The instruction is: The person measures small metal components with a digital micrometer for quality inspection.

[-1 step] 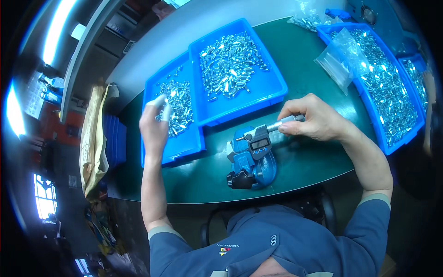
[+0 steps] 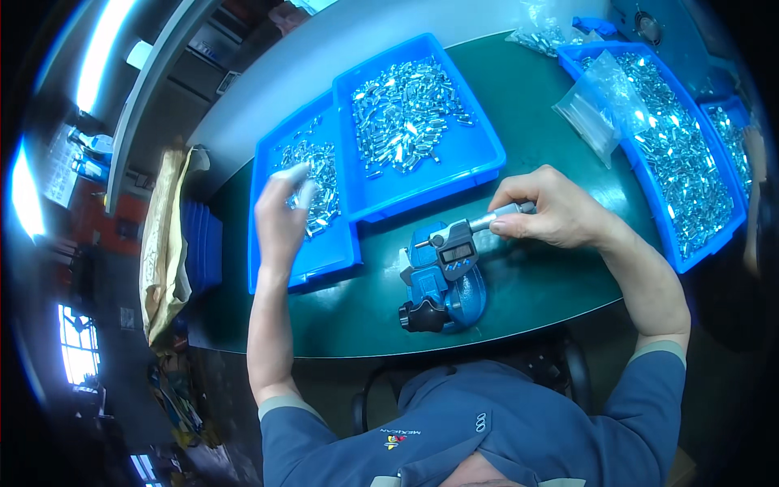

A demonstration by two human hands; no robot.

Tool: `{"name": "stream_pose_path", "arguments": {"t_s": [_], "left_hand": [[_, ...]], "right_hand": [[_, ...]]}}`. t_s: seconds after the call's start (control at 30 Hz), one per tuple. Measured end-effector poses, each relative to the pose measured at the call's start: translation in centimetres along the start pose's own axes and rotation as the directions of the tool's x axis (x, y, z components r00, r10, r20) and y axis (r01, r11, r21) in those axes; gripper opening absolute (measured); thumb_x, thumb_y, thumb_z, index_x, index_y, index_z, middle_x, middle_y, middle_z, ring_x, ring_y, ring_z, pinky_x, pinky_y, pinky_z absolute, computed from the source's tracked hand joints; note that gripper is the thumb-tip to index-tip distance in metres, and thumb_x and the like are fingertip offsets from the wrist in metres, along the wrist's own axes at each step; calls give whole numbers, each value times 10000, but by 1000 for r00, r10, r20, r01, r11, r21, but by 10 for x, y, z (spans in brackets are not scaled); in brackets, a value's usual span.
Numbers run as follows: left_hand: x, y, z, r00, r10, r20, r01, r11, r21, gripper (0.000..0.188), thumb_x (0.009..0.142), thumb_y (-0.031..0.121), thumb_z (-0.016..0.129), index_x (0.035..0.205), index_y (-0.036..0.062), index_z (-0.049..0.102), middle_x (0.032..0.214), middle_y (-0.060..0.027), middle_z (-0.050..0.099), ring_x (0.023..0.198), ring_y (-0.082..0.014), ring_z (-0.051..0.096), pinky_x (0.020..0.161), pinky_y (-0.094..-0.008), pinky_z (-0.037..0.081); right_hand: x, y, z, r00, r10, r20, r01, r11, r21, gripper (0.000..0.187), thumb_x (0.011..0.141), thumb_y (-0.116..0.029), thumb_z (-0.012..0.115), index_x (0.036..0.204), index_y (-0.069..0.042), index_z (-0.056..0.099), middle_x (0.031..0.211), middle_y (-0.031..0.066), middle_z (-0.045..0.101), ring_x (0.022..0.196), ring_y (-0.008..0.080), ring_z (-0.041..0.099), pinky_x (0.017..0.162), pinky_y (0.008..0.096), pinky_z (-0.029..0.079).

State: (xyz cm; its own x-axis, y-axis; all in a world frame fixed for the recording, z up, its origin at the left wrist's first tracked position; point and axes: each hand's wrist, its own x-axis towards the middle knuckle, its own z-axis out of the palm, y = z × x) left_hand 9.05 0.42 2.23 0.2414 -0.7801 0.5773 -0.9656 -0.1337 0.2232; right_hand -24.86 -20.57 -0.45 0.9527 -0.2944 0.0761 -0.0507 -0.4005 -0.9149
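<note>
Above the left blue tray (image 2: 303,264) hovers my left hand (image 2: 280,223), its white-covered thumb and finger apart with nothing visible between them. Small shiny metal cylinders (image 2: 323,183) lie in that tray beneath the fingertips. My right hand (image 2: 556,213) pinches the thimble end of a digital micrometer (image 2: 457,253). A blue stand (image 2: 466,299) with a black knob clamps the micrometer's frame. No part can be made out in its measuring gap.
Overlapping the left tray, a second blue tray (image 2: 479,154) holds many more cylinders. At the right stands a long blue bin (image 2: 686,258) of metal parts, with a clear plastic bag (image 2: 596,105) across its edge. Brown paper sacking (image 2: 162,252) stands beside stacked blue trays (image 2: 201,243) at left.
My left hand has shifted slightly to the right over the left tray. My right hand and the micrometer look unmoved.
</note>
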Motion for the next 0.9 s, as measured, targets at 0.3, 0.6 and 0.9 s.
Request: {"name": "stream_pose_path", "arguments": {"t_s": [0.3, 0.6, 0.9], "left_hand": [[61, 57, 86, 827, -134, 546, 54, 986, 160, 227, 837, 181, 763, 1013, 41, 732, 931, -181, 724, 880, -327, 709, 793, -423, 542], [54, 31, 89, 818, -53, 573, 102, 993, -53, 259, 818, 23, 733, 1075, 0, 703, 934, -156, 725, 846, -246, 705, 797, -361, 552], [16, 70, 37, 870, -164, 465, 454, 635, -625, 240, 871, -3, 707, 1111, 14, 708, 1021, -61, 700, 915, -136, 657, 863, -301, 532]], "right_hand": [[0, 2, -2, 999, -4, 37, 4, 1000, -4, 338, 906, -337, 722, 960, -4, 725, 738, 89, 672, 683, 153, 607, 627, 314, 469], [-3, -3, -6, 999, -6, 38, 6, 1000, -24, 359, 898, -353, 717, 964, 0, 719, 718, 99, 654, 671, 172, 603, 616, 330, 458], [-1, -3, -5, 999, 7, 45, -5, 999, -35, 276, 886, -266, 729, 962, -1, 721, 758, 73, 699, 687, 140, 641, 619, 289, 473]]}}
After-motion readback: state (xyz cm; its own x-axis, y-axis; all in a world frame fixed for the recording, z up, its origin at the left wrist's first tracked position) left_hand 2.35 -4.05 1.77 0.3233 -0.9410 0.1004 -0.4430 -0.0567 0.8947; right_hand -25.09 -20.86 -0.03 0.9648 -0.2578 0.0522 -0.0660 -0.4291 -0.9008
